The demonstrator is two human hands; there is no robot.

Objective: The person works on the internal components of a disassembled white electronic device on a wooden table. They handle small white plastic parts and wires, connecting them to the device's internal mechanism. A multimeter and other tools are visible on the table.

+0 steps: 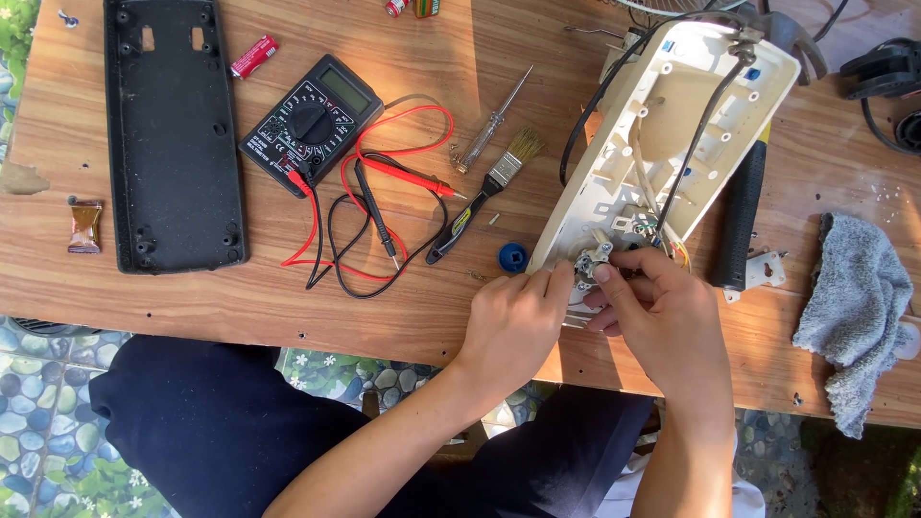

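A cream plastic housing (672, 105) lies open side up on the wooden table (240, 297), with black and pale wires running through it. At its near end sits a small grey switch part (592, 259). My left hand (513, 326) grips the housing's near edge beside that part. My right hand (662, 312) pinches the switch part between thumb and fingers. Coloured wires (672, 247) bunch just above my right hand.
A black multimeter (309, 123) with red and black leads, a black cover plate (173, 134), a screwdriver (491, 125), a small brush (484, 192), a blue cap (512, 256), a hammer's black handle (741, 216) and a grey cloth (854, 307) lie around the housing.
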